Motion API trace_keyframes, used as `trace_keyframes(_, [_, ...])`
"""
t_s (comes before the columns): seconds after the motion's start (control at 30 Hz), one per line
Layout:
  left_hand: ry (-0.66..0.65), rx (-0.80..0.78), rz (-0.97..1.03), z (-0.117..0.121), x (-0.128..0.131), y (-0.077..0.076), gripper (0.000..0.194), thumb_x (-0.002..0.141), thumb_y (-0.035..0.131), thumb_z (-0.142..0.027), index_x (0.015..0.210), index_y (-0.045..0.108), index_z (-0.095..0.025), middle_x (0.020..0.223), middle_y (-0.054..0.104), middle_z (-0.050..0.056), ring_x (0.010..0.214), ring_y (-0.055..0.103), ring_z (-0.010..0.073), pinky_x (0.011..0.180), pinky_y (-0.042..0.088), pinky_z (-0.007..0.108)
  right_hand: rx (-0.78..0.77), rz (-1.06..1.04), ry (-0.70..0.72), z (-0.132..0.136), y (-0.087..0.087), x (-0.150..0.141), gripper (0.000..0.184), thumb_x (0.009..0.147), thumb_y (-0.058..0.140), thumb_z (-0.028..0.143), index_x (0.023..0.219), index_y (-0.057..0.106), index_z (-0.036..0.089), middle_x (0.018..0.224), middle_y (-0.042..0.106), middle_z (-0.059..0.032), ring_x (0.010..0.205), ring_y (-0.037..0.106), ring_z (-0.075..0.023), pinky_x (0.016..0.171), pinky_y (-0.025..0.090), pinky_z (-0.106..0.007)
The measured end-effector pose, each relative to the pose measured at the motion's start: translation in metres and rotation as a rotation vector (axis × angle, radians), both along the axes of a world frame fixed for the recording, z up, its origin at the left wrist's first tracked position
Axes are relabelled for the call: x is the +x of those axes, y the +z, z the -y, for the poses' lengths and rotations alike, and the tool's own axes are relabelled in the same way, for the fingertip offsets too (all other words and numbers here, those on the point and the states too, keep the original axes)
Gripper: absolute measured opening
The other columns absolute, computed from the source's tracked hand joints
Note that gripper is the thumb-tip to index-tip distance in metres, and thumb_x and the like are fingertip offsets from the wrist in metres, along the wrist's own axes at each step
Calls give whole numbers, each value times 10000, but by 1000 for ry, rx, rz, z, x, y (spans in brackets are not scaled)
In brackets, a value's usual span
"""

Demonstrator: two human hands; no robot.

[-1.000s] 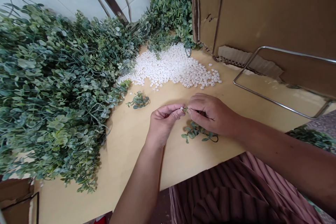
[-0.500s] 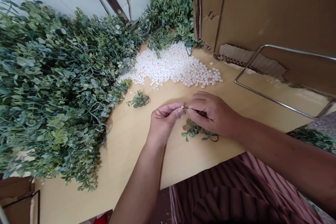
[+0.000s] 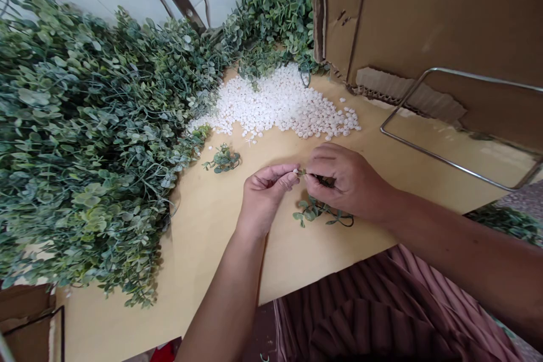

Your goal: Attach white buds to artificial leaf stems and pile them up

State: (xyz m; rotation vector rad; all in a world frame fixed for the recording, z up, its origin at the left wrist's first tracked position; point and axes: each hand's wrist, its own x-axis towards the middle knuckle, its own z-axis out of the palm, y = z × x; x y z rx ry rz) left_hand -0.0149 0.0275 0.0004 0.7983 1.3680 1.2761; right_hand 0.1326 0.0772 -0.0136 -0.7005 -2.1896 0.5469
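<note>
Left fingers (image 3: 287,181) pinch 1 white bead (image 3: 296,172); right fingers (image 3: 319,166), a stem (image 3: 302,172).

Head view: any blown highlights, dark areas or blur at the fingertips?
Head view, centre: the heap of small white pieces looks nearly washed out in its middle; head view, upper right: the large brown cardboard box is dim; head view, fingertips: the tiny pale piece in the left hand is too small and soft for detail.
</note>
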Motion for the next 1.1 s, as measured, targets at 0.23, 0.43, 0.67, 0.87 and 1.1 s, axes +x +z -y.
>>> trace_keyframes(0.23, [-7, -4, -13, 1, 0, 1, 172, 549, 794, -243, 701, 735, -185, 615, 682, 5, 570, 549, 69, 576, 441, 190, 8, -3, -3, 0, -1, 0, 213, 758, 441, 131, 551, 432, 179, 572, 423, -6, 608, 393, -136, 585, 336, -273])
trace_keyframes(0.43, [-18, -10, -10, 0, 0, 0, 180, 527, 808, -253, 670, 729, -177, 611, 682, 10, 567, 550, 71, 578, 451, 197, -21, -7, 21, 0, -2, 0, 197, 749, 452, 130, 556, 456, 173, 584, 467, -21, 613, 420, -140, 600, 359, -281])
trace_keyframes(0.67, [-28, -20, -4, -1, 1, 1, 187, 496, 820, -257, 624, 720, -164, 581, 668, 3, 541, 532, 64, 575, 451, 198, -74, 9, 40, 0, -4, 1, 189, 752, 455, 145, 567, 456, 178, 596, 488, -24, 630, 443, -141, 594, 369, -269])
trace_keyframes(0.87, [-40, -40, -4, -3, 0, 0, 188, 488, 821, -243, 618, 717, -158, 563, 655, 1, 526, 524, 64, 562, 441, 202, -104, 45, 58, 1, -3, 1, 194, 758, 440, 142, 568, 451, 177, 607, 488, -32, 638, 450, -146, 601, 372, -275])
trace_keyframes(1.1, [-68, -46, -2, -5, -1, 2, 206, 474, 826, -253, 616, 715, -155, 569, 653, 2, 522, 520, 68, 558, 443, 213, -137, 31, 57, 2, -3, 1, 193, 762, 434, 140, 573, 442, 176, 591, 454, -15, 615, 431, -135, 586, 355, -265])
